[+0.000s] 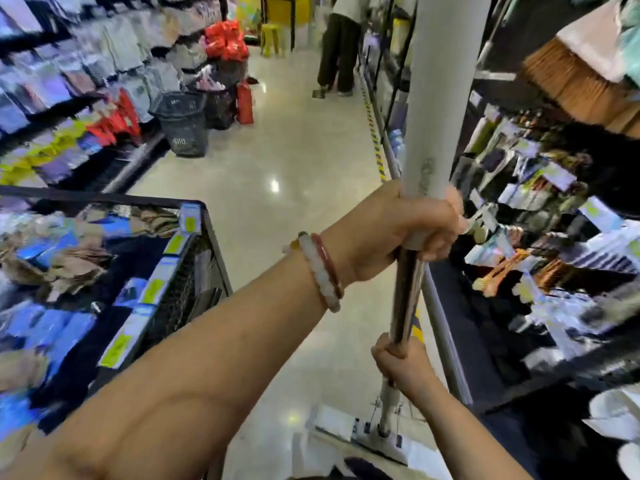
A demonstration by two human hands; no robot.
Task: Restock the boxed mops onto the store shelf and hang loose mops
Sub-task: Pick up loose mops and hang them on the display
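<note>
Left hand point(398, 233): fingers wrapped tight round the mop pole point(440, 98), right at the joint where the pale grey sleeve ends and the bare metal tube begins. Two bracelets point(322, 271) sit on that wrist, one whitish, one reddish.

Right hand point(403, 367): fingers clenched round the same pole lower down, at the bottom end of the shiny section. The two hands are apart on the pole, with bare metal showing between them.

The pole stands roughly upright, close to the camera, its top running out of frame. The flat white mop head point(363, 434) is at the bottom, on or just above the floor point(294, 161); cannot tell which. There's thin wire hardware at the neck.

Right side: dark store shelf point(519, 237) packed with hanging packets and brushes, and an orange-bristled broom head point(581, 88) up top. The mop sits just beside the shelf's front edge.

Left side: black wire bin point(194, 271) with yellow price tags along the rim, full of packaged goods. Beyond it is another racked wall of packets, blurred.

Further down the aisle: dark plastic baskets point(183, 123), red bags point(227, 39), a yellow stool point(275, 39), and a person point(341, 46) standing by the right-hand shelving.
</note>
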